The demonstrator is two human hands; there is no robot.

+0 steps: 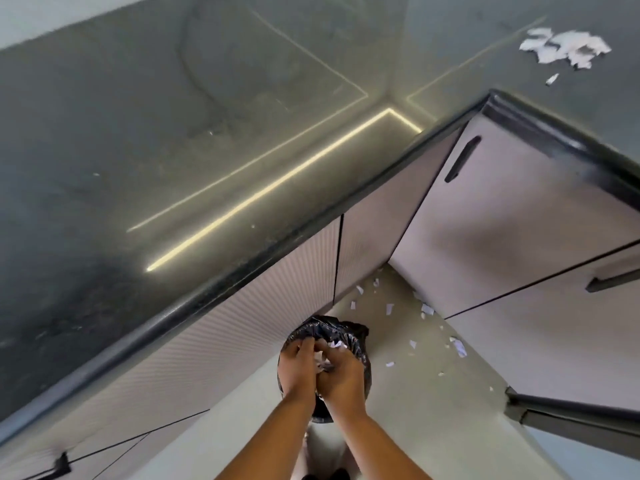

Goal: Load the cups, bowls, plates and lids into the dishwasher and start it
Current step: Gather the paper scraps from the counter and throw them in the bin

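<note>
Dishwasher: location cannot be told; none of the cabinet fronts in view shows itself as its door.

Left hand (297,370): fingers curled, pressed against the right hand over the bag mouth, grasping a paper wad (323,359).

Right hand (343,377): fingers curled round the same wad, touching the left hand.

Bin bag (327,331): black, mouth open upward, standing on the floor just beside the ribbed cabinet front (242,341), directly under both hands.

Countertop (156,150): dark, L-shaped. Its rounded front edge runs diagonally from lower left to an outer corner at upper right, then turns down the right side.

Torn paper pile (564,46): white, on the countertop at far upper right, well apart from the hands.

Cabinet fronts: two runs meeting at an inner corner beyond the bag; one black handle (462,159) on the right run.

Floor (408,438): pale wedge of open room between the two runs, narrowing toward the inner corner.

Paper scraps (426,309): white, scattered on the floor along the foot of the right run.

Dark grey edge (571,415): juts over the floor at lower right; what it belongs to cannot be told.
</note>
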